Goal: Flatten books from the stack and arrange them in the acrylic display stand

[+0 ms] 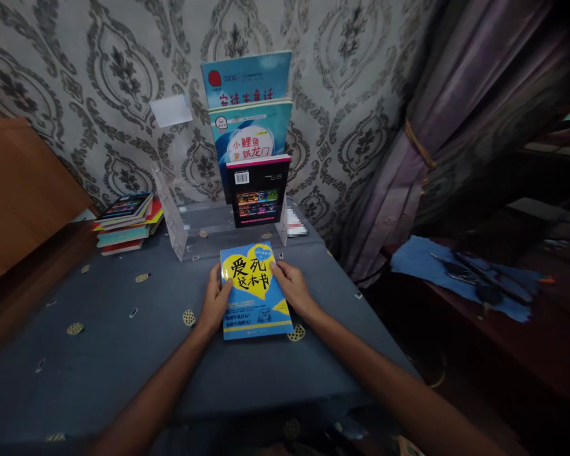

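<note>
A blue book with a yellow heart on its cover (254,291) lies flat on the grey-blue tablecloth (123,342). My left hand (215,303) grips its left edge with fingers curled over the cover. My right hand (292,290) grips its right edge the same way. Just beyond it stands a clear acrylic tiered rack (190,228) holding three upright books: a black one (258,190) in front, a light blue one (251,136) behind it, and another blue one (246,77) at the top.
A stack of several books (127,221) lies at the table's back left beside a wooden panel (19,190). Patterned wallpaper is behind. A purple curtain (422,139) hangs at right, and a dark side table with a blue cloth (460,272) stands below it.
</note>
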Demonstrator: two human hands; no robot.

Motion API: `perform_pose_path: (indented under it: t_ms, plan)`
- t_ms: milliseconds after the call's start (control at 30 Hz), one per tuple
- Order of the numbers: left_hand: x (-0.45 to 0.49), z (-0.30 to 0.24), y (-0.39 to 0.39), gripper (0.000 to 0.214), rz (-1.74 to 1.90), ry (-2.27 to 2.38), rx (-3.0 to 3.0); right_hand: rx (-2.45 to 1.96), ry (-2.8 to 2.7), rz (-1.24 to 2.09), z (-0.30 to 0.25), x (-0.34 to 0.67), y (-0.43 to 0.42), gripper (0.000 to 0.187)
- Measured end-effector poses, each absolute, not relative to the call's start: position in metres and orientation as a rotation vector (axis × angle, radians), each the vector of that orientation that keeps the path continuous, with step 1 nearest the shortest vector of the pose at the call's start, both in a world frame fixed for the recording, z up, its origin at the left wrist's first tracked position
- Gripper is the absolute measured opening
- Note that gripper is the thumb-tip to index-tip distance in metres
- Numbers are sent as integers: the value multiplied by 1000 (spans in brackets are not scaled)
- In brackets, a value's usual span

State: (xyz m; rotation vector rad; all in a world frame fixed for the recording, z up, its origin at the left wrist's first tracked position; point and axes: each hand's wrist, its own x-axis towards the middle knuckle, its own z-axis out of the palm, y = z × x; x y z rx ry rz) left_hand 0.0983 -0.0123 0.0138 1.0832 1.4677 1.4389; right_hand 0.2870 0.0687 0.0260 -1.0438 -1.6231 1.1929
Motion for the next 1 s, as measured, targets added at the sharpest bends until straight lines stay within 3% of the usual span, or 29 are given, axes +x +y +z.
perform_pose_path:
  t_ms: [300, 467, 733, 1000]
  plan:
    - [70, 22, -10, 31, 1103, 2030, 1882, -1153, -1770, 1072, 17, 288, 82, 40]
    - [72, 24, -9, 29, 905, 2134, 2078, -1265, -1950, 941, 25, 293, 84, 32]
    - [68, 25, 16, 25, 818, 2115, 2223, -1531, -2332, 310, 51, 295, 66, 29]
    - [69, 20, 27, 23, 701, 2183, 2237, -969, -2543, 243, 51, 265, 75, 26]
